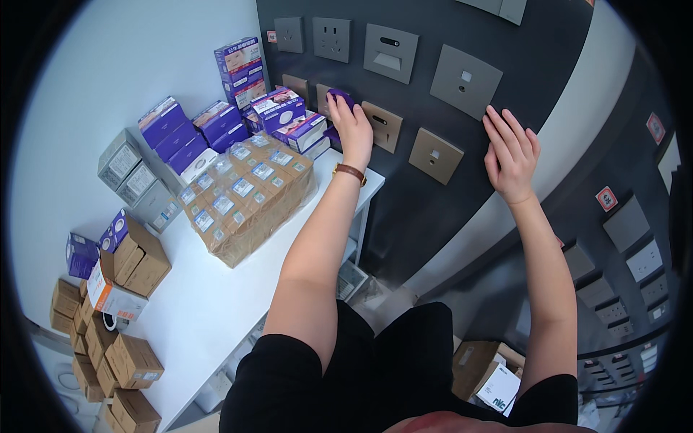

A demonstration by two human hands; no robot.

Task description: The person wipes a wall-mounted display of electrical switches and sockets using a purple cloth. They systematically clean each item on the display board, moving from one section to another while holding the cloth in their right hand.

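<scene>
My left hand, with a brown-strapped watch on the wrist, holds a purple cloth against a gold socket plate on the dark display panel. The palm hides much of the cloth, and the cloth covers part of the plate. Just right of these fingers is a gold switch plate. My right hand lies on the panel near its right edge, fingers slightly spread and holding nothing. Its fingertips are at the lower right corner of a grey outlet plate. A gold outlet plate sits between my hands.
On the white counter, a plastic-wrapped block of brown cartons stands near my left forearm. Behind it are stacked purple boxes. Small brown boxes line the left side. An open carton is low beside me.
</scene>
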